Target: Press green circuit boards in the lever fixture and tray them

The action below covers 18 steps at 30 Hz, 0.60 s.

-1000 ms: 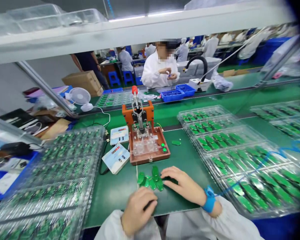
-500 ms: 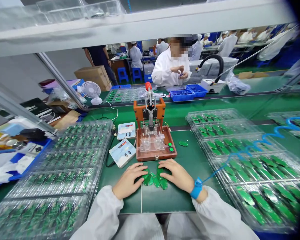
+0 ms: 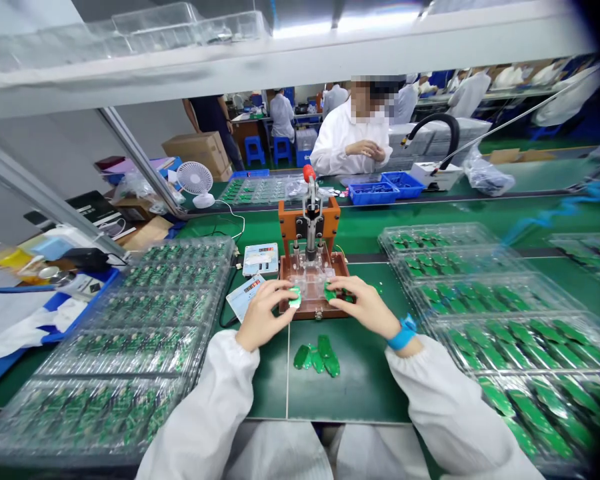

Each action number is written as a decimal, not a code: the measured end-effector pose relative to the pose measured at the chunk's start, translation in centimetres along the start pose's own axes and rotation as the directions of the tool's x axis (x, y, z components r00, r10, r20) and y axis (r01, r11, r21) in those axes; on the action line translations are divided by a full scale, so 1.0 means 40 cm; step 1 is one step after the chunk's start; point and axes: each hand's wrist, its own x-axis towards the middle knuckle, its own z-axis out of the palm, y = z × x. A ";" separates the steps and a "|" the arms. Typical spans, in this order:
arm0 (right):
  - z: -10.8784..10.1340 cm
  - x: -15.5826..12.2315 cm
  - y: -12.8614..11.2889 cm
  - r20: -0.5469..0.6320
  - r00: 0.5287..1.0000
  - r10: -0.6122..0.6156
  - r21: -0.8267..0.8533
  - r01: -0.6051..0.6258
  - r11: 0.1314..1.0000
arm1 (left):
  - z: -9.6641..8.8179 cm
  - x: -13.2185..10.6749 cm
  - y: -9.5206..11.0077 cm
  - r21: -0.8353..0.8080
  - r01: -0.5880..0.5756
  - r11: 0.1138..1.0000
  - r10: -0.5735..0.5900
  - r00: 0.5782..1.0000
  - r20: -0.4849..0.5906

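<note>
One green board (image 3: 295, 298) is pinched by the left hand (image 3: 264, 312), another (image 3: 329, 293) by the right hand (image 3: 365, 301); both are held near the brown base (image 3: 305, 313)'s front edge, long axes partly finger-covered.

We count two hands, one left hand (image 3: 266, 313) and one right hand (image 3: 370, 308), with one green board (image 3: 295, 297) showing in each. We see at least four overlapping boards (image 3: 333, 365), one press (image 3: 311, 233), two display boxes (image 3: 260, 259), one fan (image 3: 195, 179) and two blue bins (image 3: 377, 197).

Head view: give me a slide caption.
Left hand and right hand each hold a green board at the red-knobbed press.
</note>
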 end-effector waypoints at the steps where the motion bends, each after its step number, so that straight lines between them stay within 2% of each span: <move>1: 0.005 0.023 0.010 0.004 1.000 -0.017 -0.012 0.017 1.000 | 0.007 0.024 -0.009 0.016 -0.009 1.000 0.009 1.000 -0.005; 3: 0.017 0.058 0.026 0.023 0.998 -0.050 -0.024 0.051 0.998 | 0.024 0.060 -0.028 0.035 -0.021 0.999 0.020 1.000 0.021; 6: 0.031 0.081 0.040 0.050 0.994 -0.093 -0.042 0.095 0.995 | 0.043 0.080 -0.048 0.047 -0.008 0.999 0.005 0.998 0.056; 12: 0.040 0.079 0.047 0.069 0.991 -0.117 -0.068 0.122 0.990 | 0.053 0.075 -0.057 0.080 0.007 0.997 -0.012 0.998 0.060; 18: 0.036 0.079 0.050 0.095 0.986 -0.136 -0.072 0.143 0.987 | 0.060 0.072 -0.055 0.123 -0.024 0.992 0.018 0.998 0.054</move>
